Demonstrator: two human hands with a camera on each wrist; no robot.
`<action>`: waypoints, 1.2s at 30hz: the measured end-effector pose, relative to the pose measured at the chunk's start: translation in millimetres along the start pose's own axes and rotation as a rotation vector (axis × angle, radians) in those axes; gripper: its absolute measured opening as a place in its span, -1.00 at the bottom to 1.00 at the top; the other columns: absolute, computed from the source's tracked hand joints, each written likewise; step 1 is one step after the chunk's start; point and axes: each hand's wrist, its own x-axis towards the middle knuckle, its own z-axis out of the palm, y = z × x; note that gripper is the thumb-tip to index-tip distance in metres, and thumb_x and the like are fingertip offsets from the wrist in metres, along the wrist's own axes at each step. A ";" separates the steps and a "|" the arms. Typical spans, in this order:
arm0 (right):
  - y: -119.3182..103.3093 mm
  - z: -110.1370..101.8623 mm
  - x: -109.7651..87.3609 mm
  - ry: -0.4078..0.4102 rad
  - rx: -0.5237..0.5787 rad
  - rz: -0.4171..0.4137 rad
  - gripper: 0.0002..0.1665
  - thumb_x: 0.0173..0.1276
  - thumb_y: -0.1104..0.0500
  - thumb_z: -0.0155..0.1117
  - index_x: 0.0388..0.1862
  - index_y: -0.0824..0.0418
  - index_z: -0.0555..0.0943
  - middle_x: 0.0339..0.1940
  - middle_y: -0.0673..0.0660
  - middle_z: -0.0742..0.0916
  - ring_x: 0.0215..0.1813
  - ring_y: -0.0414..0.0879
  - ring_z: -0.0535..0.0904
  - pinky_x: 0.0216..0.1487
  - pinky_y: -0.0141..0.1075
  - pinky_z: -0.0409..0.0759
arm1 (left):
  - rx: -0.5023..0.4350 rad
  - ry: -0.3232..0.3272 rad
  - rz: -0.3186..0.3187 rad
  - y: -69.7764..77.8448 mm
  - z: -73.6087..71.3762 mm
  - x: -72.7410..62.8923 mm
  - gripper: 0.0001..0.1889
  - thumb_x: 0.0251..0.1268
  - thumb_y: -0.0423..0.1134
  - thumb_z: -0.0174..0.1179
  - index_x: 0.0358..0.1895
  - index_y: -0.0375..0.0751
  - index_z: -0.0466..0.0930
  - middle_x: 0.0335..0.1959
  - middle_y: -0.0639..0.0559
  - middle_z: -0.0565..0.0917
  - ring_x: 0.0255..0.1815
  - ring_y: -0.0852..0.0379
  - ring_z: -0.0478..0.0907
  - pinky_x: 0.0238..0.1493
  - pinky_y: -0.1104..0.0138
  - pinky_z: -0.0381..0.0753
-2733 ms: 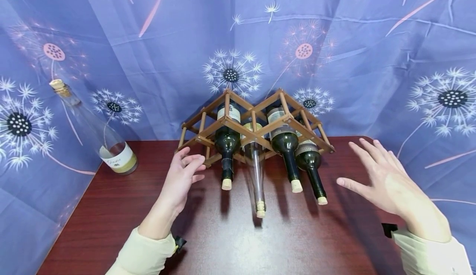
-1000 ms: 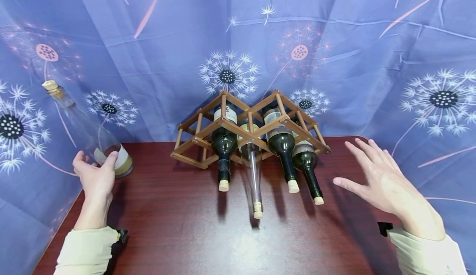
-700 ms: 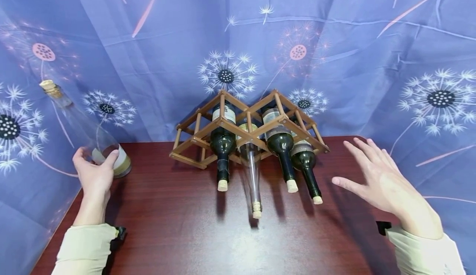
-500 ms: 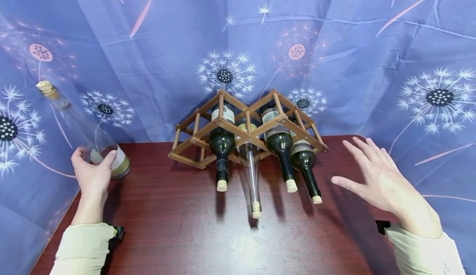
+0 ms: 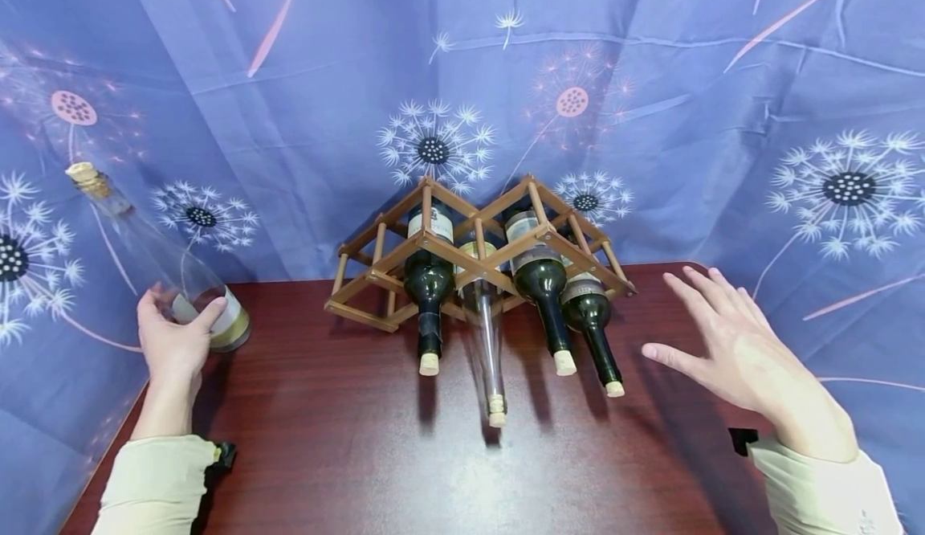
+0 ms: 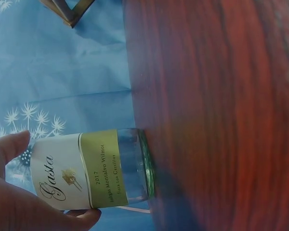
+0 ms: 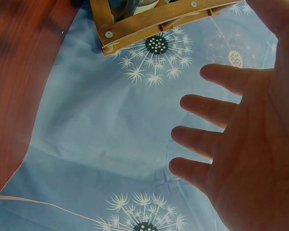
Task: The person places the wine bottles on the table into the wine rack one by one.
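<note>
At the table's left stands a clear glass wine bottle (image 5: 230,322), upright and corked, with a white and olive-green label (image 6: 99,168). My left hand (image 5: 172,342) grips it, thumb on the near side and fingers round the far side. In the left wrist view, the bottle's base is right at the tabletop. My right hand (image 5: 744,350) hovers right of the wooden wine rack (image 5: 396,275), fingers spread and touching nothing. Three dark green bottles, among them one (image 5: 430,278) on the left, and a clear bottle (image 5: 489,334) lie in the rack, corks toward me.
The dark red wooden table (image 5: 347,439) reaches back to blue curtains (image 5: 325,117) with a dandelion print, which hang behind it and at both sides. The rack stands at the back middle, and its bottle necks jut out over the tabletop toward me.
My left hand has moved left from beside the rack to the clear bottle and has taken hold of it. The right hand keeps its pose; the head view has shifted slightly.
</note>
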 end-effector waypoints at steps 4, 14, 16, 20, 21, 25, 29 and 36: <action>-0.2 -0.2 -0.4 -0.002 -0.001 0.002 0.20 0.28 -0.23 0.58 0.70 0.22 0.22 0.63 0.45 0.27 0.68 0.46 -0.02 0.63 0.33 -0.24 | 0.021 -0.010 -0.007 -0.1 -1.6 1.5 -0.03 0.34 -0.32 0.42 0.71 -0.02 0.01 0.61 -0.02 0.24 0.59 0.27 0.10 0.57 0.41 0.11; 0.1 -1.3 -1.2 -0.008 -0.003 0.007 0.21 0.29 -0.23 0.57 0.72 0.21 0.20 0.64 0.46 0.26 0.69 0.46 -0.04 0.63 0.34 -0.24 | 0.046 -0.003 0.033 -2.5 -0.5 -0.2 -0.13 0.34 -0.31 0.44 0.61 -0.04 0.12 0.39 0.15 0.32 0.49 0.19 0.21 0.48 0.38 0.24; 0.3 -1.4 -1.5 -0.010 -0.003 0.007 0.21 0.29 -0.23 0.57 0.72 0.20 0.19 0.64 0.46 0.25 0.69 0.46 -0.05 0.63 0.34 -0.25 | 0.050 0.000 0.042 -2.8 -0.2 -0.7 -0.16 0.34 -0.32 0.45 0.57 -0.04 0.14 0.34 0.19 0.33 0.47 0.19 0.23 0.46 0.38 0.25; 0.2 -1.7 -2.2 -0.008 -0.005 0.008 0.22 0.29 -0.23 0.57 0.72 0.21 0.19 0.64 0.46 0.25 0.68 0.47 -0.04 0.64 0.33 -0.25 | 0.068 -0.011 0.034 -0.9 0.1 -2.4 -0.17 0.35 -0.29 0.45 0.56 0.00 0.14 0.34 0.20 0.32 0.48 0.19 0.22 0.46 0.35 0.27; 0.1 -1.8 -2.2 -0.008 -0.005 0.009 0.22 0.29 -0.23 0.57 0.72 0.21 0.19 0.64 0.46 0.25 0.68 0.47 -0.04 0.64 0.33 -0.25 | 0.076 -0.014 0.031 -0.3 0.3 -2.9 -0.17 0.36 -0.27 0.45 0.57 0.00 0.13 0.34 0.20 0.32 0.48 0.19 0.22 0.45 0.34 0.27; -0.3 -2.7 -2.3 -0.008 -0.006 0.010 0.21 0.29 -0.24 0.57 0.72 0.21 0.20 0.64 0.46 0.26 0.68 0.47 -0.04 0.64 0.32 -0.26 | 0.093 -0.024 0.022 0.9 0.7 -5.3 -0.14 0.36 -0.25 0.45 0.60 -0.04 0.10 0.37 0.15 0.32 0.48 0.16 0.21 0.44 0.30 0.30; -0.9 -3.4 -2.0 -0.005 -0.005 0.007 0.21 0.29 -0.24 0.57 0.72 0.20 0.20 0.64 0.44 0.26 0.69 0.46 -0.05 0.64 0.31 -0.27 | 0.101 -0.028 0.016 1.7 0.9 -8.2 -0.13 0.37 -0.22 0.45 0.60 -0.04 0.09 0.38 0.14 0.30 0.48 0.16 0.20 0.42 0.28 0.32; -1.8 -4.4 -2.8 -0.004 -0.002 0.009 0.21 0.29 -0.23 0.57 0.72 0.19 0.19 0.64 0.44 0.25 0.70 0.44 -0.07 0.65 0.28 -0.28 | 0.031 -0.011 0.041 11.5 2.1 -12.2 -0.17 0.32 -0.28 0.48 0.53 0.01 0.16 0.23 0.28 0.32 0.38 0.20 0.25 0.28 0.39 0.36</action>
